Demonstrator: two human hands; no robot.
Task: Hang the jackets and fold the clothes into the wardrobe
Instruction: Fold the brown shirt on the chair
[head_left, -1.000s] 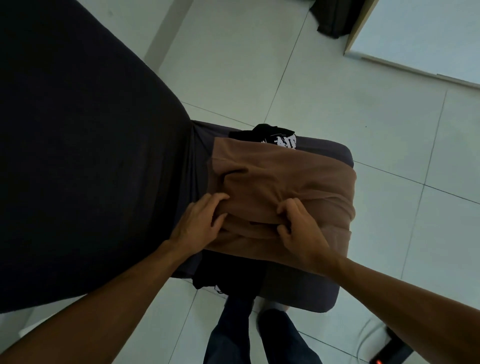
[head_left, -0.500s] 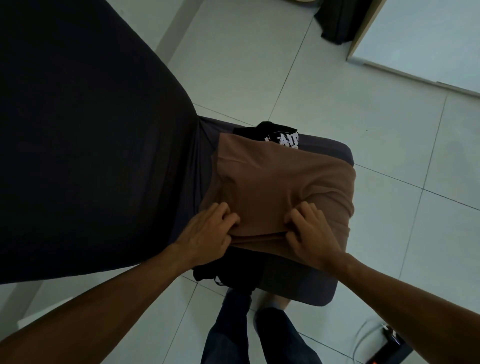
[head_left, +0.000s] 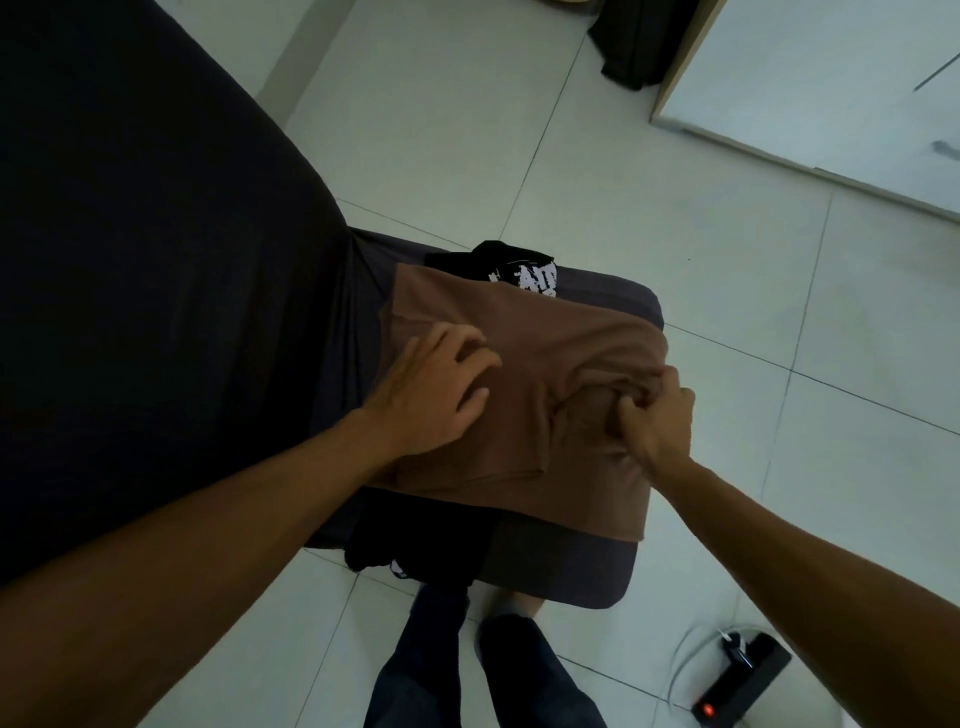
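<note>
**Brown garment being folded on the dark seat**

On the dark grey cushioned seat (head_left: 561, 571), a brown garment (head_left: 561, 338) is lying partly folded, its layers stacked and its right edge drooping over the seat's right side. Under the brown garment, a black garment with white print (head_left: 524, 270) is peeking out at the far edge, and more black cloth is hanging off the near edge of the seat.

At the brown garment's left part, the left hand (head_left: 431, 389) is resting palm down, fingers spread and mostly straight, pressing the cloth flat. At the brown garment's right part, the right hand (head_left: 657, 421) is bunching a ridge of the fabric, its fingers curled round the cloth and wrinkles radiating from the grip. Both forearms are bare and reaching in from the near side of the seat.

Left of the seat, a large dark fabric surface (head_left: 156, 286) is filling that side of the view; what it belongs to cannot be told. Near the seat's front edge, the person's dark trouser legs (head_left: 431, 670) are standing on the pale tiled floor (head_left: 519, 130). Right of the legs, a black power strip (head_left: 743, 686) with a red light is sitting on the floor with pale cables beside it. Far beyond the seat, a white panel with a wood-coloured edge (head_left: 810, 78) is standing, with dark cloth (head_left: 639, 41) beside it.
</note>
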